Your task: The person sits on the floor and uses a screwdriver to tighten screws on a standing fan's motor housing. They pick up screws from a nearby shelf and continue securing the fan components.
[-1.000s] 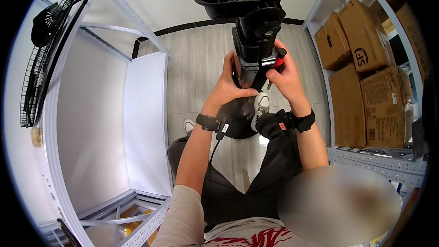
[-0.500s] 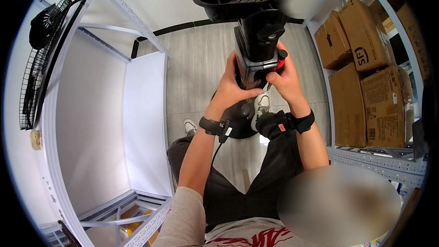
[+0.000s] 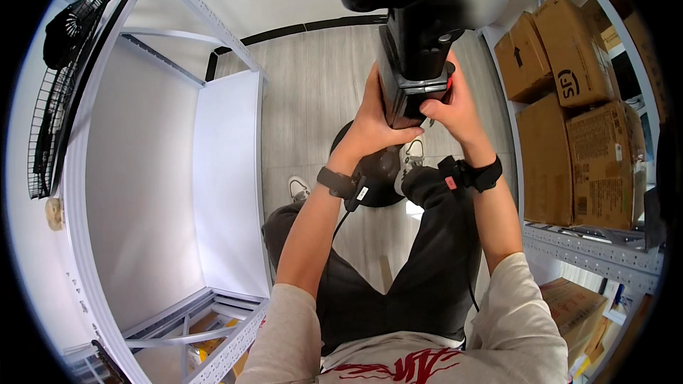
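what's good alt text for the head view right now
A person's left hand and right hand hold a black boxy device from either side, with something red by the right hand, above a grey floor. A pale shelf stands at left, and cardboard boxes sit stacked on shelving at right.

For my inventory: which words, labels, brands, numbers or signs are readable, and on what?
Described only:
Tilted brown cardboard box: black logo.
Brown cardboard box beneath: print too small.
Smaller brown cardboard box: black arrow.
Pale cloth shirt: red print, unclear.
White wristband tag, red wristband tag: unreadable.
Black boxy device: none seen.
Other print: blurred.
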Demonstrator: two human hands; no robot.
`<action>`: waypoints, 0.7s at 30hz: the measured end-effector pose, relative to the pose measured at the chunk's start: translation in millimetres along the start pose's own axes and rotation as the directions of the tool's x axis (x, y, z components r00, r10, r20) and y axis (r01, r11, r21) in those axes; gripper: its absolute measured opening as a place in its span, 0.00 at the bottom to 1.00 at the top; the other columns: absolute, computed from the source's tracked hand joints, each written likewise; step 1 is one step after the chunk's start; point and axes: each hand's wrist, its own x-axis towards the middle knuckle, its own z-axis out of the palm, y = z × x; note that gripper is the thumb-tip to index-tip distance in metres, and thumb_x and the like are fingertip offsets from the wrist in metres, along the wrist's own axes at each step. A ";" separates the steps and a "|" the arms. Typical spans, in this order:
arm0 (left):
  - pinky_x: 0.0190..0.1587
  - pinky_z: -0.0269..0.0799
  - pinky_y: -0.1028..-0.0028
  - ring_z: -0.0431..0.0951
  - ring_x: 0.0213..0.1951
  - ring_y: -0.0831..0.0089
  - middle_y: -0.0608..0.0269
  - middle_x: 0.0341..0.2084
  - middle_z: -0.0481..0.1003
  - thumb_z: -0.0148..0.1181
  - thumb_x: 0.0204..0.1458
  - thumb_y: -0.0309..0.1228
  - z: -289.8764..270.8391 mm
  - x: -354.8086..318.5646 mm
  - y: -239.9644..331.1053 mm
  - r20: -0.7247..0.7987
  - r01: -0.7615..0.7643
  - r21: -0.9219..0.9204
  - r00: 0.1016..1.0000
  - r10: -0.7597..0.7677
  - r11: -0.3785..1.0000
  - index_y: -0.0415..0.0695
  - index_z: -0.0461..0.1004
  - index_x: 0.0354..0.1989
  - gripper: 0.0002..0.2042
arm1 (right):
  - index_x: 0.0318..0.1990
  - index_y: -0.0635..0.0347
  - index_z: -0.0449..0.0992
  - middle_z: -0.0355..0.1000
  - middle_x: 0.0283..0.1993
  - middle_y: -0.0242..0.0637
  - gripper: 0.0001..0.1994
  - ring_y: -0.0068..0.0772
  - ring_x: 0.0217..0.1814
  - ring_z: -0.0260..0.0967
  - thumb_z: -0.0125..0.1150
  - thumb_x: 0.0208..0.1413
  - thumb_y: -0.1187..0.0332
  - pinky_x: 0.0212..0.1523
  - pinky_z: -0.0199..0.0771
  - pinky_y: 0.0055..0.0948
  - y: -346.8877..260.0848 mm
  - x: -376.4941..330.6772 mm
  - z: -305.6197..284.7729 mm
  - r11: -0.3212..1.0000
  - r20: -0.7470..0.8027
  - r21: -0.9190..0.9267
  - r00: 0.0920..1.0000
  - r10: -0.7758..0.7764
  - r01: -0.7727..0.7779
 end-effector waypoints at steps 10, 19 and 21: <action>0.69 0.48 0.62 0.50 0.70 0.59 0.49 0.67 0.50 0.80 0.27 0.35 -2.9 2.1 -3.5 0.001 -0.218 0.138 0.975 0.220 0.966 0.39 0.35 0.72 0.65 | 0.68 0.61 0.56 0.70 0.52 0.30 0.44 0.22 0.52 0.68 0.75 0.42 0.69 0.54 0.69 0.25 -10.3 2.8 10.6 0.999 0.054 -0.027 0.997 0.046 -0.044; 0.65 0.56 0.55 0.56 0.63 0.43 0.40 0.61 0.54 0.80 0.27 0.46 11.0 -23.6 -20.9 -0.232 -0.148 0.611 0.906 0.355 0.778 0.37 0.39 0.70 0.65 | 0.67 0.60 0.58 0.69 0.53 0.29 0.39 0.21 0.53 0.66 0.71 0.47 0.67 0.55 0.66 0.24 -13.9 1.2 16.8 0.992 0.005 -0.110 0.998 0.070 -0.069; 0.65 0.56 0.53 0.55 0.63 0.42 0.39 0.61 0.54 0.80 0.28 0.42 23.7 -32.8 -20.3 -0.330 -0.068 0.636 0.877 0.350 0.769 0.37 0.39 0.70 0.62 | 0.66 0.60 0.58 0.69 0.53 0.29 0.39 0.21 0.53 0.66 0.71 0.47 0.68 0.55 0.67 0.24 -14.4 1.0 18.2 0.992 -0.001 -0.111 0.998 0.063 -0.063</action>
